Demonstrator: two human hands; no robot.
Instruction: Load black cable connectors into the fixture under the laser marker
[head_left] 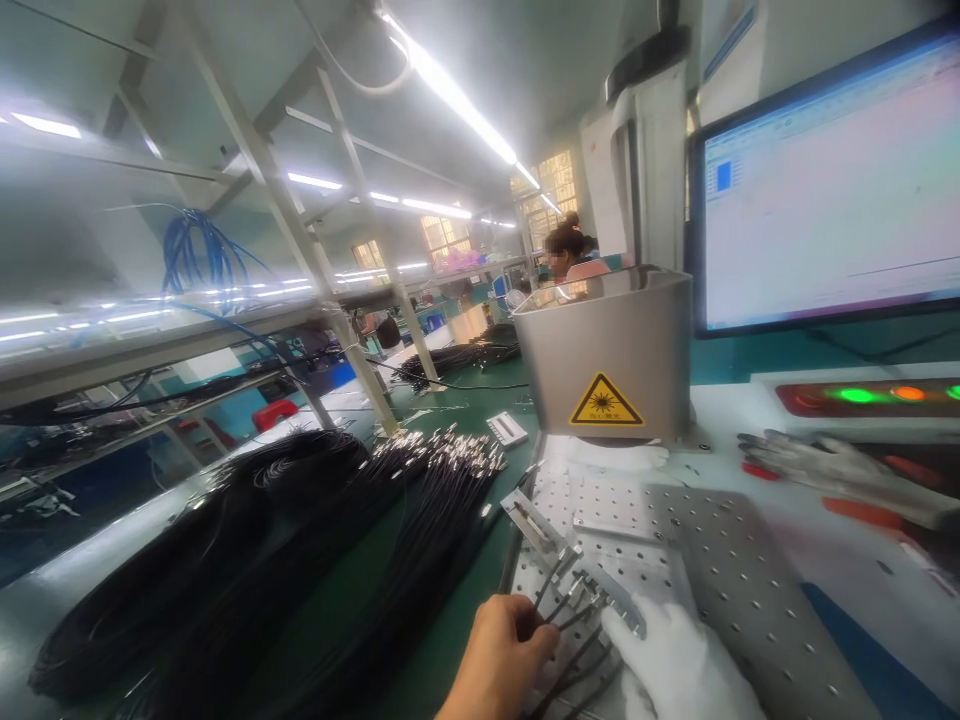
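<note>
My bare left hand (501,655) is at the bottom centre, fingers pinched round several thin black cables with metal tips (564,590). My right hand (675,665), in a white glove, lies just to its right, fingers bent and pressing on the same cable ends and on a small metal fixture (609,597). Both rest on a perforated metal plate (720,560). A second flat metal holder (534,520) lies just beyond the cable tips.
Large bundles of black cables with silver connectors (420,500) cover the green bench to the left. A metal laser housing with a yellow warning sign (607,350) stands behind the plate. A monitor (825,190) is on the right, a spare glove (832,465) below it. A person sits far back.
</note>
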